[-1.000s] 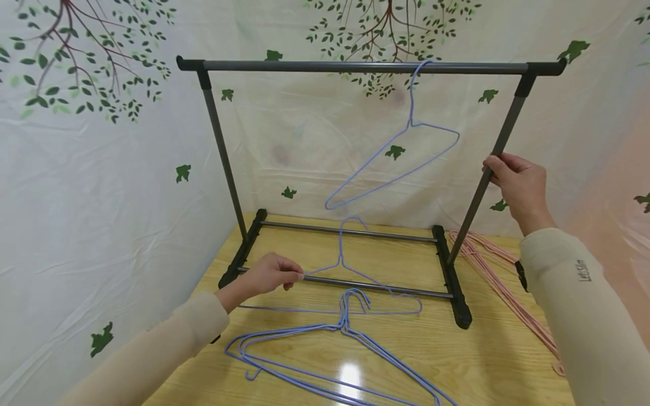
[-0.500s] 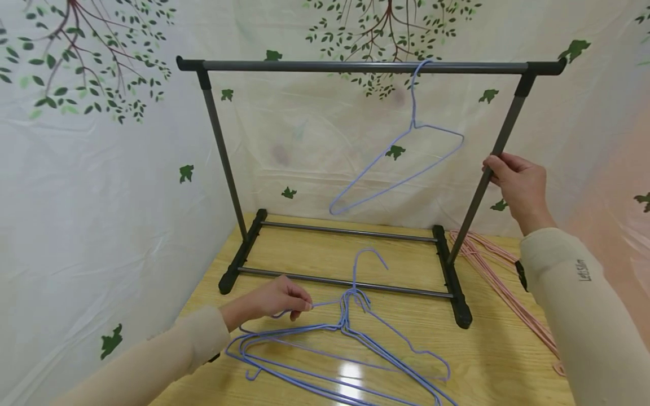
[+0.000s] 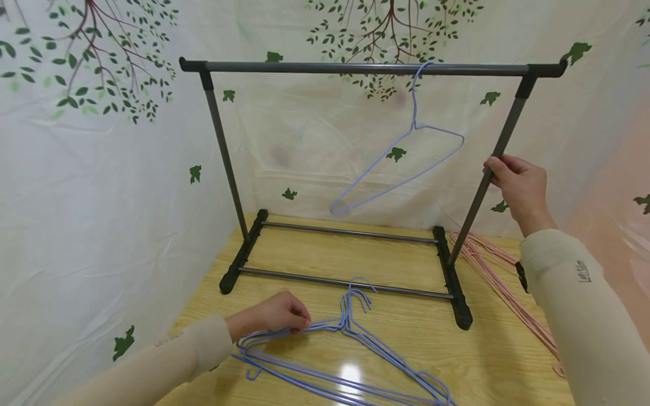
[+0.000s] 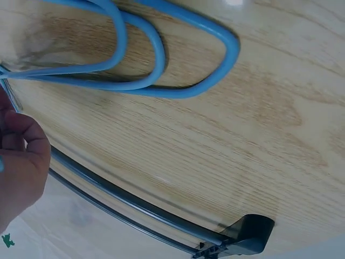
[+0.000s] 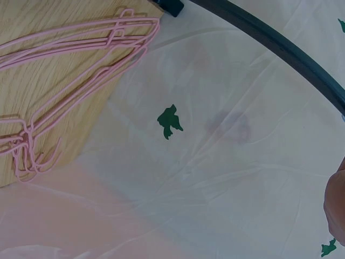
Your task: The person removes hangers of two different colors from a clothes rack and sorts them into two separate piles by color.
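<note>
My left hand [image 3: 284, 312] pinches the left shoulder of a blue wire hanger, right over a stack of matching blue hangers [image 3: 391, 352] on the table. In the left wrist view the rounded ends of these blue hangers [image 4: 232, 51] lie beside the fingers. My right hand [image 3: 520, 186] grips the right post of a dark metal clothes rack [image 3: 315, 68], thumb toward me. One blue hanger [image 3: 373, 163] hangs by its hook from the rack's top bar, right of the middle, turned at an angle. Only an edge of the right hand shows in the right wrist view.
Pink hangers [image 5: 81, 91] lie in a bundle on the wooden table [image 3: 487, 361] to the right of the rack's base. The rack's lower bars [image 3: 345, 280] run just behind the blue stack. Pale leaf-patterned cloth [image 3: 127, 225] stands behind and at the sides.
My left hand has brought the blue hanger from the rack's lower bar toward me and down onto the blue stack. The hanging hanger swung slightly; the right hand stayed on the post.
</note>
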A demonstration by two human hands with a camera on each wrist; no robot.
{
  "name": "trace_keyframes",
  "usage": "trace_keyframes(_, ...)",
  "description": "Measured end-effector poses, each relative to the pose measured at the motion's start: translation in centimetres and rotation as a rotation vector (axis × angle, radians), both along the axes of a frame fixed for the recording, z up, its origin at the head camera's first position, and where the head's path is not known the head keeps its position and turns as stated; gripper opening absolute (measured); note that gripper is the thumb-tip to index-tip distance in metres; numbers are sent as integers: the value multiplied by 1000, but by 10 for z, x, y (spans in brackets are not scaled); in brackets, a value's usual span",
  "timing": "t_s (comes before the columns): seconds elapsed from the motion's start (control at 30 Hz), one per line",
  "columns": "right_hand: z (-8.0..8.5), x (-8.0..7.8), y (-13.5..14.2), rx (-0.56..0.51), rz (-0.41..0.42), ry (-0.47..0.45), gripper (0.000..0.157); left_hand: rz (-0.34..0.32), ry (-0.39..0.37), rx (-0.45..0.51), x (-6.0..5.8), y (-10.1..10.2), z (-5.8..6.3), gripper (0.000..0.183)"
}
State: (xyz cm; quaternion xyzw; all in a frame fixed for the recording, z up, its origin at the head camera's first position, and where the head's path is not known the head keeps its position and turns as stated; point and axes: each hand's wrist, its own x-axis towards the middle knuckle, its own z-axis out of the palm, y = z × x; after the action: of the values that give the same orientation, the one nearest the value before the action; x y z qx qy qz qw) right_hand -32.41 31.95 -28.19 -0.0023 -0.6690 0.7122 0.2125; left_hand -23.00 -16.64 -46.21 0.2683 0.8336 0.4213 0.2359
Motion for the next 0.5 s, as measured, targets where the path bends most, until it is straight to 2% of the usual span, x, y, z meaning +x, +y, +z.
trace_keyframes(0.27,-1,-3,-2,-7,-13,6,34,-71,178,-111,-11,-2,-4,9)
trace_keyframes(0.37,-1,-5,-3,-8,-12,7,33,-98,215,-153,-14,-2,-3,8)
trace_keyframes(0.5,-2,-7,-4,-13,-16,5,31,-100,260,-197,-19,-2,0,10)
